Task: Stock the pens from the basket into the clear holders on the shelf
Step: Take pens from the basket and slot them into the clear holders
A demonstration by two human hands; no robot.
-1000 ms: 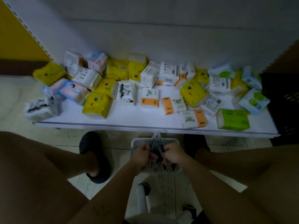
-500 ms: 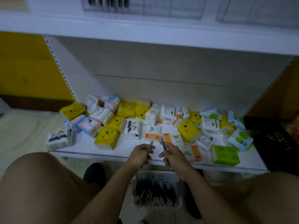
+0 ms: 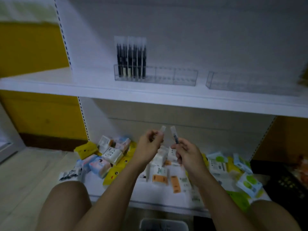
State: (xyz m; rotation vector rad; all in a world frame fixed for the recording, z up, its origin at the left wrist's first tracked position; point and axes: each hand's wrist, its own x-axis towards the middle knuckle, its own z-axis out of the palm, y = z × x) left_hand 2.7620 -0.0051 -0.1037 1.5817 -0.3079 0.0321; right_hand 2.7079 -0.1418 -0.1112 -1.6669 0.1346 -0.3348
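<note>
On the white shelving unit ahead: upper shelf (image 3: 58, 82) spans the view, with yellow wall behind on the left. Lower shelf (image 3: 116, 197) sits beneath it, nearer the person, under a loose heap of tissue packs (image 3: 106, 164) in yellow, white, blue, green and orange-banded. Black crate (image 3: 286, 184) at the right end of the lower level. A bare knee at each near corner.

Two clear holders on the upper shelf, side by side with a gap between them. Left holder (image 3: 166, 77): a row of dark stocked pens (image 3: 131, 59) in clear sleeves, upright, packed into its left end. Right holder (image 3: 241, 82) runs toward the right edge; detail blurred.

Basket (image 3: 165, 224): pale rim just showing at the near bottom edge, between the knees, below the lower shelf's front lip. Contents too dim to read.

Both hands raised in front of the lower shelf, close together but not touching. Left hand (image 3: 149, 147): fingers curled, pinching a packaged pen (image 3: 162, 130), its clear tip poking up. Right hand (image 3: 186, 151): fingers curled round a second pen (image 3: 174, 135), with dark barrel and clear top, tilted up and slightly left. Both pens are below the upper shelf, apart from the holders.
</note>
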